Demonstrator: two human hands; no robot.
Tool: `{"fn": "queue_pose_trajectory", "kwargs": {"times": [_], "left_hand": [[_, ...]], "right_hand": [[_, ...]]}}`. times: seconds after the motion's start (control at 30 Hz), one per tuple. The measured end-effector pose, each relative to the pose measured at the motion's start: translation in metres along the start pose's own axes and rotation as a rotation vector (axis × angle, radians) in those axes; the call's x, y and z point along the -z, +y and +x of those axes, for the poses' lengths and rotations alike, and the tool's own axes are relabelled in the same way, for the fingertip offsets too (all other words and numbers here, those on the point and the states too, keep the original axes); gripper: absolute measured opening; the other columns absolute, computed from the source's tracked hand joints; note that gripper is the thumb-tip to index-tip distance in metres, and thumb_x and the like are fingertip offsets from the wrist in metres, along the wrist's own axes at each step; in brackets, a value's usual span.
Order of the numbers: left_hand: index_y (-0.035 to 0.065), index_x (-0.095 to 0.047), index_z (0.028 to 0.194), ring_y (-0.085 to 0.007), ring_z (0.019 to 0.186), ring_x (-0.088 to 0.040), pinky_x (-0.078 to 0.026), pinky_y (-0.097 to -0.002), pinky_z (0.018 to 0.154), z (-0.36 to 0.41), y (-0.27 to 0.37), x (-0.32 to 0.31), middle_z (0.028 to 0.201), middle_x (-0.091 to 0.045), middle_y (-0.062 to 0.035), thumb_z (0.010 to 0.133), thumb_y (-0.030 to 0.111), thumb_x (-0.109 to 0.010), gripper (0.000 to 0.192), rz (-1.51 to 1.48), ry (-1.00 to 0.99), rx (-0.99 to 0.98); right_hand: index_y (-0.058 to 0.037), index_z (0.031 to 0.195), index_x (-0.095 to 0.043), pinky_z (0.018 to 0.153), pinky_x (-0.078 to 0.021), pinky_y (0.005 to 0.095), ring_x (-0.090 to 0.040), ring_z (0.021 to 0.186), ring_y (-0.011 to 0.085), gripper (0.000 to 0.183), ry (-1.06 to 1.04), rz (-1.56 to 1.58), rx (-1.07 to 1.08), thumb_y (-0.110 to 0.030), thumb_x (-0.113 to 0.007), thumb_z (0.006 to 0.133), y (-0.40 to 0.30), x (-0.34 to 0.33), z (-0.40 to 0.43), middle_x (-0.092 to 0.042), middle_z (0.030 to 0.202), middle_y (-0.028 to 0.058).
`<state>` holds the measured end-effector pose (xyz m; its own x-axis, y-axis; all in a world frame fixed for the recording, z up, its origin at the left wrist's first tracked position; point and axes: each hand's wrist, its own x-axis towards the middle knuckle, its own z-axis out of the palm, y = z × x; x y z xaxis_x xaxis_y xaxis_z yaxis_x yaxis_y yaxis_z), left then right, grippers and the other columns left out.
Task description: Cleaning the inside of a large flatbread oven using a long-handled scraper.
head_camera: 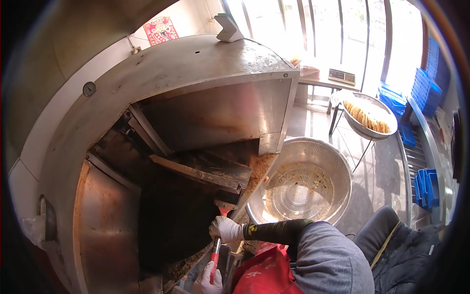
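A long scraper [215, 253] with a red handle and a flat metal head is held in both gloved hands. My right hand [224, 229], in a white glove below a dark sleeve, grips its shaft close to the head. Lower down, my left hand [208, 281], also white-gloved, is closed around the red grip. The scraper's head lies at the near end of a dark, crusted metal bar [205, 174] inside the open metal oven [279, 106]. Brown crumbs [261, 169] lie along the oven's lip. The oven's interior is mostly too dark to make out.
A large perforated metal basin [339, 187] with crumbs in it stands beside the oven's lip. Behind it, a metal colander [371, 136] of flat breads rests on a stand. A scale [342, 76], blue baskets [426, 92] and a chair [378, 224] with a dark jacket are on the right.
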<state>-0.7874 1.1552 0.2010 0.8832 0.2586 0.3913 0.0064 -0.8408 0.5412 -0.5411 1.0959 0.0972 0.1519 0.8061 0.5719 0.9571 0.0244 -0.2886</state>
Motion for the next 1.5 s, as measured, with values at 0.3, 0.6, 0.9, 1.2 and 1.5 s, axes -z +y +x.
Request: {"fn": "queue_pose_trajectory", "kwargs": {"times": [0.3, 0.6, 0.9, 1.2, 1.5], "left_hand": [[0.0046, -0.067, 0.119, -0.0301, 0.097, -0.069, -0.055, -0.036, 0.079, -0.019, -0.002, 0.008, 0.11, -0.069, -0.0179, 0.09, 0.016, -0.066, 0.03, 0.06, 0.02, 0.104], [0.0157, -0.063, 0.125, -0.0295, 0.075, -0.065, -0.052, -0.0411, 0.062, -0.083, -0.019, 0.076, 0.097, -0.064, -0.0091, 0.084, 0.012, -0.064, 0.041, 0.461, -0.149, 0.226], [0.0187, -0.057, 0.134, -0.0171, 0.055, -0.061, -0.05, -0.0289, 0.046, -0.032, -0.017, 0.06, 0.084, -0.056, -0.0027, 0.087, 0.01, -0.059, 0.048, 0.584, -0.287, -0.079], [0.0165, -0.058, 0.133, -0.0139, 0.055, -0.059, -0.05, -0.0292, 0.045, 0.04, -0.003, 0.013, 0.079, -0.051, -0.002, 0.085, 0.009, -0.06, 0.049, 0.601, -0.141, -0.108], [0.0179, -0.067, 0.121, -0.0212, 0.067, -0.067, -0.055, -0.0309, 0.055, 0.009, -0.02, 0.093, 0.096, -0.069, -0.0054, 0.079, 0.005, -0.071, 0.044, 0.39, -0.112, 0.166]], "right_hand": [[-0.0162, 0.069, -0.061, 0.066, -0.0414, 0.0396, -0.058, 0.072, 0.027, 0.015, -0.052, 0.018, 0.042, -0.029, -0.066, 0.065, -0.015, -0.012, 0.003, -0.058, 0.072, 0.0042], [-0.0126, 0.075, -0.063, 0.07, -0.0453, 0.0411, -0.06, 0.081, 0.0275, 0.018, -0.19, 0.009, 0.151, -0.03, -0.066, 0.072, -0.083, -0.033, 0.044, -0.06, 0.08, 0.0072], [-0.0175, 0.067, -0.067, 0.055, -0.0486, 0.0408, -0.061, 0.06, 0.0278, 0.015, -0.003, 0.192, 0.135, -0.029, -0.072, 0.058, -0.028, -0.037, 0.012, -0.06, 0.062, 0.0041], [-0.0167, 0.063, -0.063, 0.056, -0.0462, 0.0426, -0.06, 0.064, 0.0281, 0.011, -0.079, -0.055, 0.074, -0.027, -0.068, 0.064, 0.033, 0.025, 0.036, -0.056, 0.065, 0.0038], [-0.0149, 0.062, -0.061, 0.056, -0.0479, 0.0403, -0.06, 0.062, 0.0271, 0.015, -0.192, 0.208, 0.115, -0.028, -0.067, 0.063, -0.038, -0.084, 0.078, -0.058, 0.065, 0.005]]}}
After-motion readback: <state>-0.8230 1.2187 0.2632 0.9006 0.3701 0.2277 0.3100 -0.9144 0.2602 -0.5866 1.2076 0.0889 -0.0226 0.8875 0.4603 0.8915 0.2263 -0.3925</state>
